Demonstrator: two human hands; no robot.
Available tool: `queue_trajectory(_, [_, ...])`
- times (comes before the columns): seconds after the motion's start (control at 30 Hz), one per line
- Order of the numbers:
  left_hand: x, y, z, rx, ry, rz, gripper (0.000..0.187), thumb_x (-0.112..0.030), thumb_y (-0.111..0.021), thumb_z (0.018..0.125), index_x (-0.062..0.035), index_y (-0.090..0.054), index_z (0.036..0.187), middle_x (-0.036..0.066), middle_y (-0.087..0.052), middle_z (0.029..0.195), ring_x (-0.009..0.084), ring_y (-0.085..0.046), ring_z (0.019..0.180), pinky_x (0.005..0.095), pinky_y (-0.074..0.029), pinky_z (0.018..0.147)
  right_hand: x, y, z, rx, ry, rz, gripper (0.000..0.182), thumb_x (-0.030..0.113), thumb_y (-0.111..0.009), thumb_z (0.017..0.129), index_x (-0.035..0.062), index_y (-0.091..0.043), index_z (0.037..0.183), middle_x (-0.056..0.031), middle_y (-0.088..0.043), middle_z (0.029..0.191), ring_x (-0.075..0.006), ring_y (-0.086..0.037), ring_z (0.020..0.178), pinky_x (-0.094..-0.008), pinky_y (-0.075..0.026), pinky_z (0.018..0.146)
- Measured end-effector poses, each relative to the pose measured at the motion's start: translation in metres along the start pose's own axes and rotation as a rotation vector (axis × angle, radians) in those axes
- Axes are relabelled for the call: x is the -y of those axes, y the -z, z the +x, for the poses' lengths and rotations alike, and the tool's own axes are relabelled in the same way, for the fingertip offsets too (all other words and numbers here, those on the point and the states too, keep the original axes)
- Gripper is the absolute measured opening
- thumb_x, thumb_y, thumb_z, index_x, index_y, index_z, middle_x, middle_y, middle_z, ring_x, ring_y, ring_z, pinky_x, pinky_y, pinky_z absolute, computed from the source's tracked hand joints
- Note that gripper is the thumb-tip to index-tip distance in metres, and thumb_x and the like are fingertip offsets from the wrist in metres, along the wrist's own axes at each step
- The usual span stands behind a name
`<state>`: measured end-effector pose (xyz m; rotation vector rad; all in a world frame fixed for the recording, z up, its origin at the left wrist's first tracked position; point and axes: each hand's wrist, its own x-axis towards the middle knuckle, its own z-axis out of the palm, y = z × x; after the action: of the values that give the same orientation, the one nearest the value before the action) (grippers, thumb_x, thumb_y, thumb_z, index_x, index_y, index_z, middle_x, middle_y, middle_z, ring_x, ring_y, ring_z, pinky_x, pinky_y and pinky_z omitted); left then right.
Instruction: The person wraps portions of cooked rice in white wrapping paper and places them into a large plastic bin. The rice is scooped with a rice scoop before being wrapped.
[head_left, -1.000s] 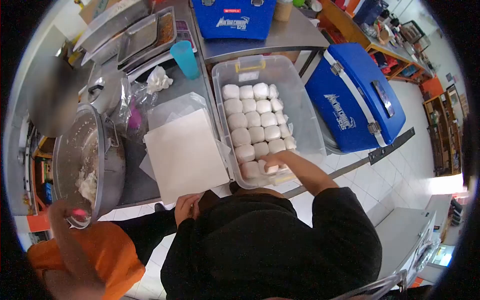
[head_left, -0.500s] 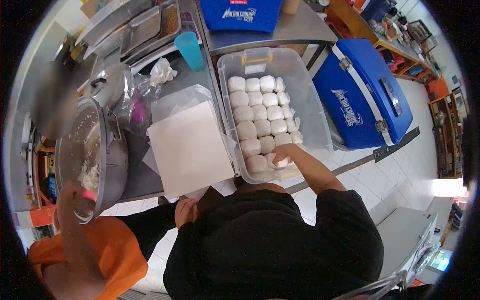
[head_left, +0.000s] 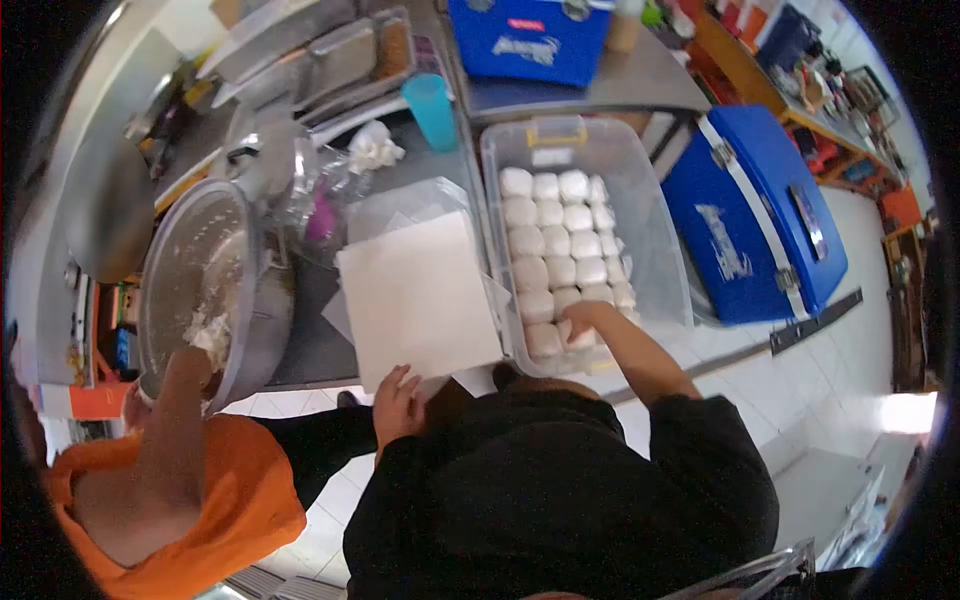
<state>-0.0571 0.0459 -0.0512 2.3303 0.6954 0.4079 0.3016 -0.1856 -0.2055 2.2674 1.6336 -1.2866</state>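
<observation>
In the head view, my right hand (head_left: 592, 318) reaches down into a clear plastic bin (head_left: 655, 240), fingers curled onto a white rounded packet (head_left: 577, 338) in the row nearest me. Other white packets (head_left: 557, 241) fill the bin's left side in tight rows. My left hand (head_left: 399, 402) has its fingers spread at the near edge of a stack of white paper sheets (head_left: 420, 300), touching it and holding nothing. The sheets lie on the grey table left of the bin, over a clear plastic sheet.
A co-worker in an orange shirt (head_left: 240, 480) has an arm in a large metal pot (head_left: 262, 310) holding white crumbly stuff. A turquoise cup (head_left: 430, 112), crumpled white paper (head_left: 375, 147) and trays (head_left: 340, 65) stand farther back. Blue coolers (head_left: 750, 220) sit right and behind.
My left hand has risen from below the table edge onto the paper's near edge, its fingers spreading. My right hand stays at the same packet. The co-worker's hand has gone deeper into the pot.
</observation>
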Motion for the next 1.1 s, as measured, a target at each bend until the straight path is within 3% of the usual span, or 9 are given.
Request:
queue_trajectory(0.03, [-0.020, 0.007, 0.010, -0.020, -0.288, 0.237, 0.028, -0.005, -0.062, 0.067, -0.0066, -0.057, 0.095, 0.015, -0.053, 0.109, 0.0327, -0.050, 0.103, 0.0416, -0.041, 0.088, 0.037, 0.040, -0.028, -0.014, -0.145, -0.009, 0.056, 0.036, -0.075, 0.058, 0.0046, -0.060, 0.102, -0.0174, -0.058, 0.106, -0.0322, -0.056, 0.096, -0.0409, -0.046, 0.077])
queue_trajectory(0.13, [-0.006, 0.001, 0.018, 0.112, -0.239, 0.264, 0.032, -0.009, -0.063, 0.069, -0.0069, -0.056, 0.100, 0.014, -0.050, 0.116, 0.0331, -0.046, 0.109, 0.0419, -0.038, 0.091, 0.108, 0.102, -0.081, -0.515, -0.377, 0.087, 0.027, 0.023, -0.063, 0.070, 0.0017, -0.063, 0.088, -0.0161, -0.062, 0.090, -0.0298, -0.059, 0.081, -0.0387, -0.047, 0.071])
queue_trajectory(0.2, [0.005, 0.000, 0.017, 0.206, -0.225, 0.229, 0.031, -0.013, -0.062, 0.071, -0.0072, -0.056, 0.100, 0.014, -0.051, 0.115, 0.0332, -0.047, 0.108, 0.0409, -0.039, 0.090, 0.124, 0.114, -0.077, -0.949, 0.030, 0.346, 0.015, 0.014, -0.058, 0.074, 0.0020, -0.062, 0.082, -0.0145, -0.060, 0.080, -0.0276, -0.059, 0.073, -0.0388, -0.047, 0.064])
queue_trajectory(0.27, [0.010, 0.001, 0.016, 0.123, -0.216, 0.251, 0.030, -0.014, -0.062, 0.072, -0.0072, -0.056, 0.100, 0.014, -0.051, 0.115, 0.0332, -0.048, 0.107, 0.0403, -0.040, 0.089, 0.171, 0.133, -0.086, -0.913, 0.147, 0.591, 0.010, 0.008, -0.055, 0.074, 0.0031, -0.061, 0.080, -0.0121, -0.058, 0.075, -0.0274, -0.057, 0.070, -0.0375, -0.045, 0.063])
queue_trajectory(0.3, [0.013, 0.001, 0.018, 0.176, -0.213, 0.231, 0.027, -0.014, -0.061, 0.073, -0.0069, -0.057, 0.099, 0.013, -0.052, 0.114, 0.0320, -0.049, 0.105, 0.0395, -0.041, 0.088, 0.173, 0.122, -0.069, -0.919, 0.268, 0.406, 0.009, 0.009, -0.060, 0.075, 0.0025, -0.061, 0.081, -0.0115, -0.056, 0.071, -0.0218, -0.056, 0.065, -0.0308, -0.045, 0.060])
queue_trajectory(0.43, [0.023, -0.005, 0.028, 0.242, -0.196, 0.196, 0.022, -0.014, -0.057, 0.077, -0.0054, -0.059, 0.097, 0.011, -0.055, 0.111, 0.0294, -0.052, 0.100, 0.0381, -0.043, 0.084, 0.226, 0.097, -0.046, -0.634, 0.668, 0.119, 0.017, 0.017, -0.065, 0.073, 0.0044, -0.061, 0.084, -0.0115, -0.055, 0.091, -0.0280, -0.051, 0.090, -0.0362, -0.043, 0.078])
queue_trajectory(0.87, [0.003, 0.002, 0.040, 0.197, -0.109, 0.208, 0.018, -0.014, -0.054, 0.077, -0.0015, -0.060, 0.088, 0.016, -0.058, 0.088, 0.0316, -0.056, 0.085, 0.0402, -0.044, 0.074, 0.261, 0.089, -0.020, -0.413, 0.472, -0.328, 0.046, 0.042, -0.069, 0.063, -0.0025, -0.060, 0.071, -0.0180, -0.058, 0.076, -0.0345, -0.057, 0.076, -0.0416, -0.046, 0.071])
queue_trajectory(0.97, [0.016, -0.004, 0.043, 0.181, -0.113, 0.154, 0.015, -0.014, -0.056, 0.074, -0.0010, -0.060, 0.081, 0.016, -0.058, 0.085, 0.0325, -0.056, 0.082, 0.0409, -0.044, 0.072, 0.268, 0.099, -0.026, -0.495, 0.503, -0.314, 0.021, 0.021, -0.063, 0.067, 0.0008, -0.061, 0.062, -0.0191, -0.058, 0.066, -0.0353, -0.058, 0.065, -0.0432, -0.046, 0.064])
queue_trajectory(1.1, [0.013, -0.003, 0.046, 0.174, -0.080, 0.113, 0.016, -0.014, -0.058, 0.072, -0.0002, -0.060, 0.078, 0.016, -0.058, 0.080, 0.0333, -0.056, 0.079, 0.0411, -0.044, 0.070, 0.254, 0.092, 0.000, -0.497, 0.386, -0.243, 0.019, 0.021, -0.063, 0.067, 0.0019, -0.063, 0.064, -0.0187, -0.059, 0.065, -0.0341, -0.058, 0.066, -0.0423, -0.047, 0.065])
